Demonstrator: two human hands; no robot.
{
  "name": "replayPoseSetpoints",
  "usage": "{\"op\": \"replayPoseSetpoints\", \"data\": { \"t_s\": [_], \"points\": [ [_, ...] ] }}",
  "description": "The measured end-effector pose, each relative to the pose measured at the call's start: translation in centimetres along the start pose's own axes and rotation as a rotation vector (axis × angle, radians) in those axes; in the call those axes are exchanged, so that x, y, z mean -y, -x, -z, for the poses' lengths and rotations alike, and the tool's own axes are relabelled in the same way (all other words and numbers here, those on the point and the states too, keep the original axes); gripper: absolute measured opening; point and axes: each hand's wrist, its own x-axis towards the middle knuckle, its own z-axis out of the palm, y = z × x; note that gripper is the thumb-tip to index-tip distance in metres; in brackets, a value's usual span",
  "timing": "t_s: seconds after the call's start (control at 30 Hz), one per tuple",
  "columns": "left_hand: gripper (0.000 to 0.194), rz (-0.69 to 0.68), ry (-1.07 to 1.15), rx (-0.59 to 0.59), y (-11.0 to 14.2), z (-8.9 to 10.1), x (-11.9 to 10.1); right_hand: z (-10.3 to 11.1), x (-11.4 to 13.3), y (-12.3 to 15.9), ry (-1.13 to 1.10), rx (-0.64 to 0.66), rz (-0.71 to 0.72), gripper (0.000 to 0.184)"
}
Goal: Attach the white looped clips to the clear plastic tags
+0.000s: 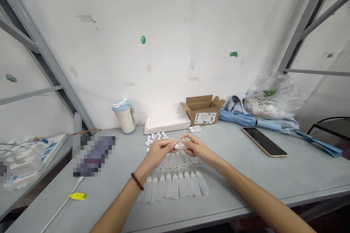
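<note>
My left hand (160, 150) pinches the white cap (176, 146) of a small translucent squeeze bottle, and a thin curved spout rises near its fingertips. The bottle's body (183, 146) lies sideways in the fingers of my right hand (197, 147). Cap and bottle meet between the two hands; how tightly they are joined I cannot tell. Below, a front row of similar bottles (175, 185) with bent white spouts lies on the grey table (229, 200). A second row (172, 161) is partly hidden behind my hands. Loose white caps (153, 139) are heaped beyond my left hand.
Along the wall stand a cream cup with a blue lid (126, 118), a white stack of flat packaging (166, 123) and an open cardboard box (203, 113). A phone (264, 142), a folded blue umbrella (237, 116) and a plastic bag (270, 98) lie rightward. A cable (58, 209) crosses the left side.
</note>
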Motion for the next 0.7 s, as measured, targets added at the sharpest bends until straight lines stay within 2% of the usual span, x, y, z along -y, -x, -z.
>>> {"op": "replayPoseSetpoints", "data": {
  "t_s": [0.17,0.27,0.4,0.53,0.63,0.7],
  "points": [
    [0.046,0.169,0.005,0.102,-0.1,-0.1,0.4,0.1,0.4,0.2,0.039,-0.011,0.029,0.032],
    [0.038,0.077,-0.068,0.137,0.2,-0.2,0.1,0.3,0.1,0.2,0.055,0.014,0.018,0.031],
    [0.024,-0.100,-0.154,0.088,0.5,-0.3,-0.6,0.6,0.0,0.1,0.039,0.013,0.008,0.031],
    [0.035,-0.026,-0.117,0.063,0.1,-0.3,-0.2,0.3,0.4,0.1,0.027,-0.015,0.007,0.030],
    [0.046,0.072,-0.107,0.089,-0.1,-0.2,0.2,0.1,0.6,0.0,0.025,-0.005,0.011,0.031],
    [0.045,0.070,-0.132,0.115,-0.1,-0.2,0.1,0.0,0.6,0.0,0.018,0.008,0.009,0.031]
  ]
}}
